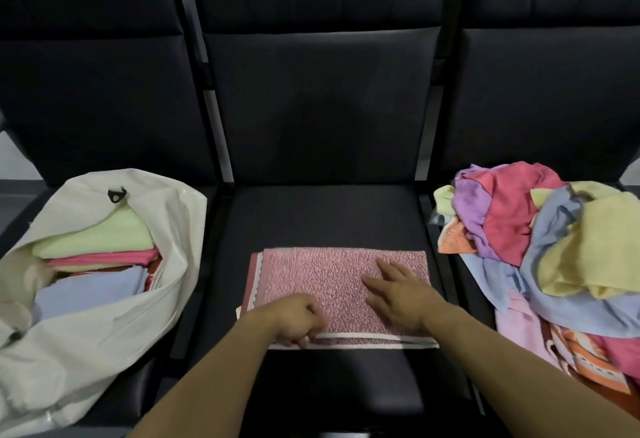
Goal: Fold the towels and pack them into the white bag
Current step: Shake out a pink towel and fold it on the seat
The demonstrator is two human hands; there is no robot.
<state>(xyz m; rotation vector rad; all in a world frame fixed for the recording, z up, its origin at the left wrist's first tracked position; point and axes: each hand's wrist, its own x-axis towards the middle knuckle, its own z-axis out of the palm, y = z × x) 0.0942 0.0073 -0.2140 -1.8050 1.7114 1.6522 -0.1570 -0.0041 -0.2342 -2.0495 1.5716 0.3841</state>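
Observation:
A pink speckled towel [322, 275] with a white border lies folded flat on the middle black seat [322, 216]. My left hand [298, 320] grips its near edge with curled fingers. My right hand [398, 294] rests flat on the towel's right half, fingers straight. The white bag [166, 229] stands open on the left seat and holds folded towels: a green one [100, 233], a pink one [104, 259] and a blue one [86, 290]. A heap of unfolded towels [554, 240] in pink, purple, yellow, blue and orange lies on the right seat.
Three black padded seats stand in a row, with tall backrests [322, 98] behind. Metal frame bars [216, 132] separate the seats. The far half of the middle seat lies bare beyond the towel.

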